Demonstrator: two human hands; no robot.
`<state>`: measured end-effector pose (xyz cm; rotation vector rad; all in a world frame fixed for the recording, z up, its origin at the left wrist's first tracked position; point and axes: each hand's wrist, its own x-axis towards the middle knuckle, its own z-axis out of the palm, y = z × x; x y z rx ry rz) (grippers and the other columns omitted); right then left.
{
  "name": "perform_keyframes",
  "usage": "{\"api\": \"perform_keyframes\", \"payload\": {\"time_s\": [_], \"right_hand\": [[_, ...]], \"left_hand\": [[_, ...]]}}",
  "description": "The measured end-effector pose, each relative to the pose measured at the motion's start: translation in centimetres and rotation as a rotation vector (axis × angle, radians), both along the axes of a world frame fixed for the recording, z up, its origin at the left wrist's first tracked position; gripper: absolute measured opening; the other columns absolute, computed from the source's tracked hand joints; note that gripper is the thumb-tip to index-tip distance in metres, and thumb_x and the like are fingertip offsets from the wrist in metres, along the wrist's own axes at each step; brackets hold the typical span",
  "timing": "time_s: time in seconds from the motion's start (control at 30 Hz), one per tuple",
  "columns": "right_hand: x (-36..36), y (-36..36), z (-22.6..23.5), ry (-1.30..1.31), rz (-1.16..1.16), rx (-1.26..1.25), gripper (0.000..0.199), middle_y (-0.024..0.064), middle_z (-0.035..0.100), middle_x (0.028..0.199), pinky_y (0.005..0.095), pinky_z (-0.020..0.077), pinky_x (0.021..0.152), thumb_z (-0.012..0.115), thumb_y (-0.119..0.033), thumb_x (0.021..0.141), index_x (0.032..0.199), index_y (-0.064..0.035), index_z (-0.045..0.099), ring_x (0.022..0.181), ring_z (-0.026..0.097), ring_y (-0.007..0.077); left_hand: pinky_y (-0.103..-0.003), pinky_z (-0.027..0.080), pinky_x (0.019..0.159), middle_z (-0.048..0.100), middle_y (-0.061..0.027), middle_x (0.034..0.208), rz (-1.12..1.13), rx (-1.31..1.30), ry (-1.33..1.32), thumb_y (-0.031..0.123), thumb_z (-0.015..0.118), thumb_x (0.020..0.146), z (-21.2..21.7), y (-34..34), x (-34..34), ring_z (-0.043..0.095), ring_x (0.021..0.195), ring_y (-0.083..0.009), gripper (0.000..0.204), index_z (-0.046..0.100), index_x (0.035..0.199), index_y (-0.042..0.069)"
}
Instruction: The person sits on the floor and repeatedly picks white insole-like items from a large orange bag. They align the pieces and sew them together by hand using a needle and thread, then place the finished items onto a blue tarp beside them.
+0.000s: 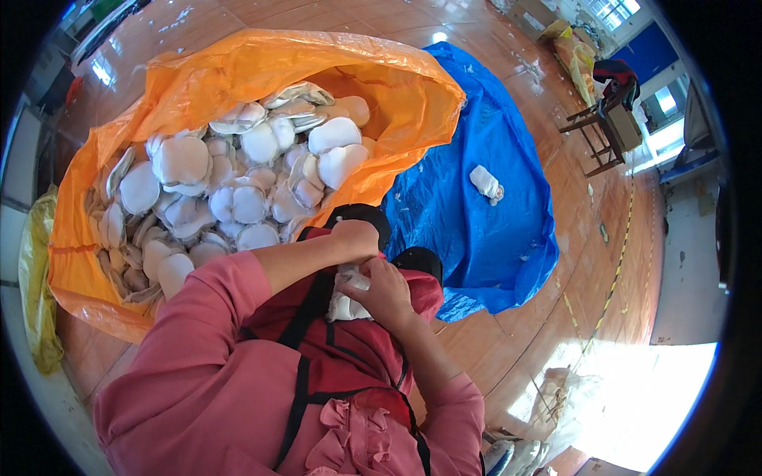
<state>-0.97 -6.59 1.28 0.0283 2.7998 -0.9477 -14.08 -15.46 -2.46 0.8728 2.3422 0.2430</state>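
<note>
A small clear plastic bag with white pads in it (346,308) rests on my lap, over the red apron (341,361). My right hand (387,292) grips the bag at its upper side, fingers bent around it. Bent at the wrist, my left hand (357,238) is at the top end of the bag; its fingers are hidden from view. To the left in front of me, a big orange sack (262,55) gapes wide, full of rounded white pads (182,161) in loose stacks. A filled white packet (485,184) lies on a blue sack (508,230) to the right.
Beyond the blue sack stands a wooden chair (601,131) with dark clothing on it. A yellow bag (41,278) lies at the far left. Yellow-and-black tape (615,274) runs along the tiled floor. Cardboard boxes (532,14) are at the back right.
</note>
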Motion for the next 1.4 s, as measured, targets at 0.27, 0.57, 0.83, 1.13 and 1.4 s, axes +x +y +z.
{"api": "perform_keyframes", "payload": {"time_s": [0.27,0.57,0.83,1.13,1.4], "right_hand": [[1.2,-0.8,-2.4,0.101,-0.023,0.016,0.038,0.0134,0.061,0.09,0.0462,0.0486,0.079,0.078,-0.028,0.071,0.093,-0.0045,0.056,0.092,0.06,0.0356],[2.7,2.0,-2.9,-0.019,-0.015,-0.441,0.029,0.0064,0.054,0.076,0.0342,0.046,0.065,0.08,-0.013,0.069,0.077,-0.0048,0.054,0.071,0.055,0.0221],[1.8,4.8,-1.2,-0.411,-0.09,-1.324,0.024,-0.0017,0.063,0.094,0.0265,0.0493,0.085,0.075,0.005,0.077,0.093,-0.0068,0.062,0.091,0.061,0.0104],[3.6,4.8,-5.3,-0.365,-0.032,-1.536,0.047,0.0047,0.062,0.119,0.0347,0.0478,0.098,0.075,0.001,0.08,0.124,-0.0023,0.059,0.109,0.06,0.018],[3.9,3.2,-3.9,-0.29,-0.093,-1.248,0.066,0.0047,0.057,0.129,0.0349,0.0431,0.103,0.079,-0.009,0.081,0.138,-0.0032,0.046,0.119,0.054,0.0172]], "left_hand": [[-0.044,0.056,0.075,0.072,-0.0168,0.094,0.085,0.026,0.045,0.025,0.063,0.073,0.1,0.1,0.9,0.071,0.09,-0.032,0.026,0.077,0.087,0.007],[-0.044,0.052,0.081,0.07,-0.0157,0.102,-0.028,0.294,-0.119,0.034,0.059,0.091,3.5,-2.4,0.6,0.066,0.098,-0.0353,0.033,0.066,0.109,0.006],[-0.042,0.044,0.095,0.056,-0.0108,0.12,-0.52,0.653,-0.342,0.03,0.086,0.068,6.7,-5.0,0.3,0.054,0.114,-0.0316,0.062,0.056,0.119,0.01],[-0.035,0.049,0.083,0.064,-0.0087,0.102,-0.202,0.735,-0.536,0.034,0.085,0.073,2.9,-5.8,2.4,0.063,0.096,-0.0231,0.054,0.06,0.111,0.005],[-0.027,0.049,0.061,0.064,-0.0047,0.071,0.019,0.776,-0.418,0.026,0.079,0.082,2.1,-5.0,4.2,0.061,0.062,-0.0103,0.033,0.065,0.099,0.002]]}}
